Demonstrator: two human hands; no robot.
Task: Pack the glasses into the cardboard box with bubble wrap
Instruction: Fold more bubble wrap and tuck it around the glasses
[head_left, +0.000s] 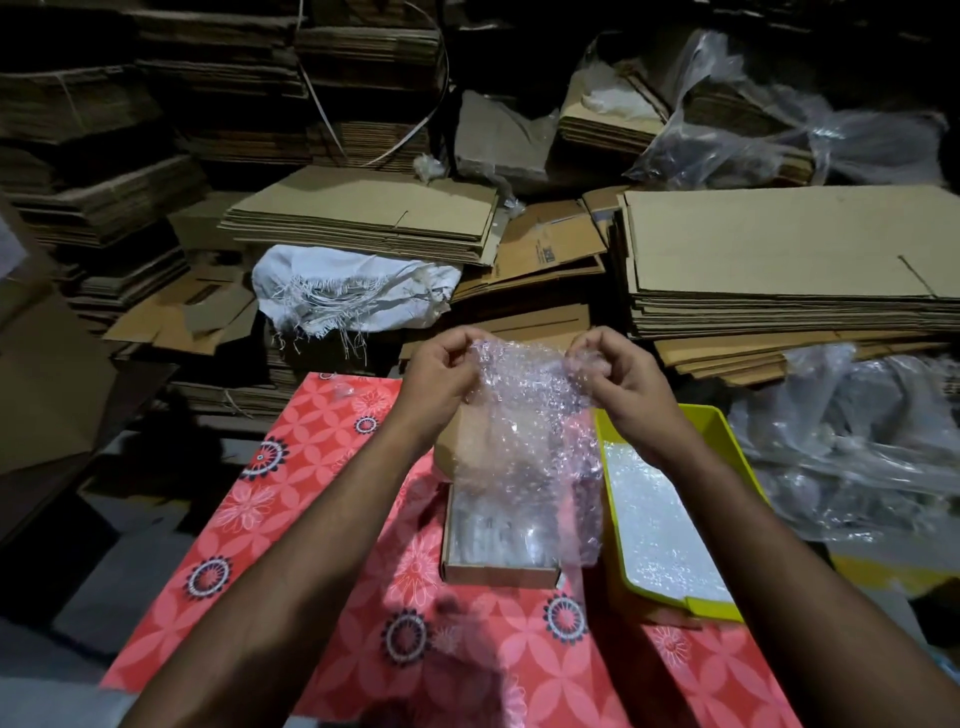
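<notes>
Left hand (441, 366) and right hand (621, 371) each pinch a top corner of the clear bubble-wrap sheet (530, 436), hung spread over the small open brown cardboard box (501, 571), probably to cover its indistinct shiny contents, likely wrapped glasses.

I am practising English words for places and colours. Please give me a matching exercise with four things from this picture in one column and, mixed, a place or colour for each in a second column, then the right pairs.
Things:
1. bubble wrap sheet
2. cardboard box
3. yellow tray
4. white sack

Descriptions:
A. lies on flattened cardboard, behind the cloth
B. held up by the left hand and the right hand
C. open, on the red flowered cloth
D. to the right of the box, white sheet inside

Pairs: 1-B, 2-C, 3-D, 4-A
</notes>
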